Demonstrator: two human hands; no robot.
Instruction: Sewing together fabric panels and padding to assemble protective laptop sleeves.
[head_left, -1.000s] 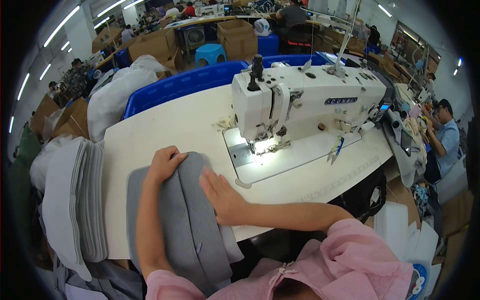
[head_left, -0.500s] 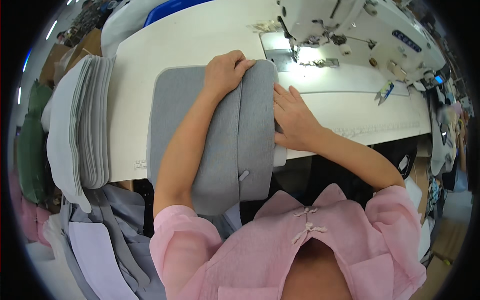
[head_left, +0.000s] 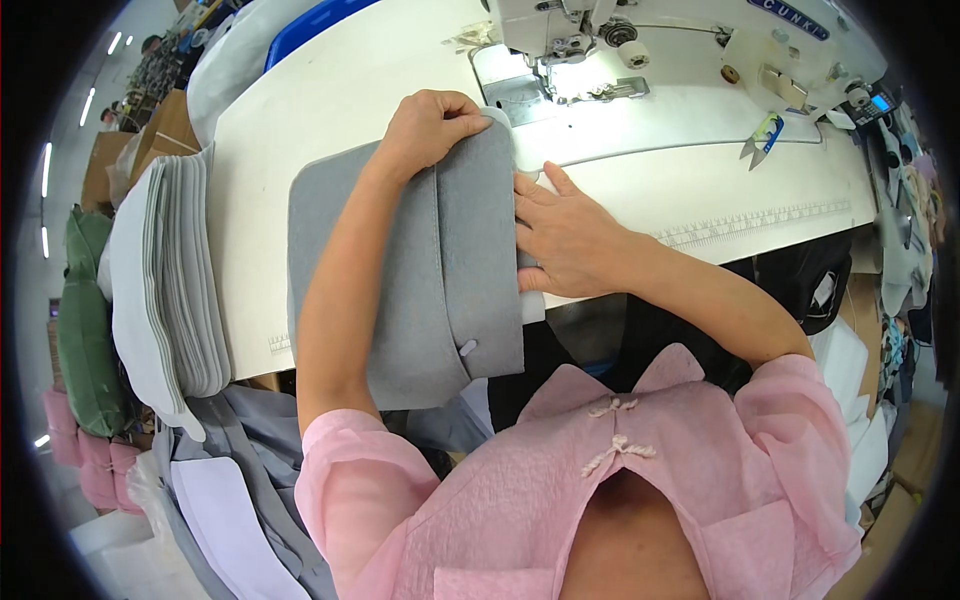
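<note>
1 grey panel (head_left: pixel 415 285) lies centre-frame, its seam (head_left: pixel 440 250) running top to bottom, down-frame from the left hand (head_left: pixel 432 130), which pinches its upper edge; the right hand (head_left: pixel 572 236), unclenched, touches its right edge.

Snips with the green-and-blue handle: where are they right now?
In the head view, the snips lie at the upper right, near the sewing machine, beyond the ruler markings and to the right of the right hand.

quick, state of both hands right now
Left hand: closed, pinching the flat grey fabric panel at its top edge.
Right hand: open, fingers at the panel's right edge.
</note>
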